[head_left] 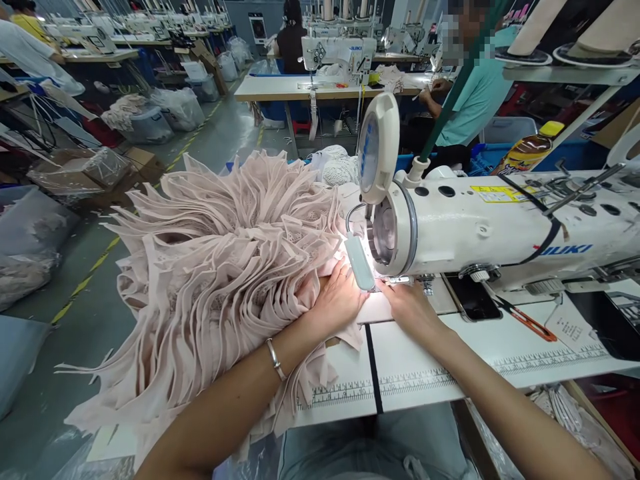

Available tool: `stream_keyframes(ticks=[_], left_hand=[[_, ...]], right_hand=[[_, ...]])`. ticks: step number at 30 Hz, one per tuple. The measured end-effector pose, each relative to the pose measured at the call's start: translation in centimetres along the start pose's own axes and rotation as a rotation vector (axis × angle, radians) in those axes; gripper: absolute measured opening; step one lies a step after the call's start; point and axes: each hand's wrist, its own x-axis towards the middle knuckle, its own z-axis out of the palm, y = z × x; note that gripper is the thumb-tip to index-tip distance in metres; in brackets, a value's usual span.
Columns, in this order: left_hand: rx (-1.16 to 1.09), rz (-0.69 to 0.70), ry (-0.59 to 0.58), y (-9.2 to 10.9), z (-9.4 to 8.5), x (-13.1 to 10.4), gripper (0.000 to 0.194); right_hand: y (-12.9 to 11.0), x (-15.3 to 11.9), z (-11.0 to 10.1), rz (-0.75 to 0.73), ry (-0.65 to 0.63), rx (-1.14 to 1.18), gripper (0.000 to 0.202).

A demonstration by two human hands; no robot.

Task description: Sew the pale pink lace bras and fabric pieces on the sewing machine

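My left hand (343, 297) rests beside the needle area of a white sewing machine (445, 223), its fingers bent over pale pink fabric. On the other side of the needle, my right hand (411, 305) pinches the edge of the same fabric, fingertips partly hidden below the machine head. A small grey lamp (360, 263) lights the spot between both hands. Left of the machine, a large heap of pale pink fabric pieces (225, 267) with lace parts spreads over the table and hangs past its front edge. The needle itself is hidden.
A phone (473, 298) and orange-handled snips (530, 321) lie right of my right hand. A printed ruler (420, 383) runs along the table's front edge. A bottle (530, 148) stands behind the machine. Beyond, a co-worker in a teal shirt (475, 100) sits near another machine (340, 53).
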Motion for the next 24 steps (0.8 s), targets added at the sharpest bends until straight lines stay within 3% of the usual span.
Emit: stream_keyframes(ticks=[5, 11, 15, 24], left_hand=[[0.010, -0.009, -0.004, 0.0, 0.1, 0.0, 0.018], [-0.019, -0.046, 0.027, -0.1, 0.5, 0.0, 0.034], [-0.051, -0.046, 0.016, 0.0, 0.2, 0.0, 0.026], [-0.036, -0.043, 0.027, 0.1, 0.1, -0.1, 0.018]], right_hand=[[0.1, -0.1, 0.4, -0.014, 0.023, -0.014, 0.064], [0.2, 0.0, 0.7, -0.015, 0.035, -0.004, 0.060], [0.1, 0.0, 0.7, -0.004, 0.020, 0.035, 0.054], [0.6, 0.2, 1.0, -0.003, 0.025, 0.095, 0.059]])
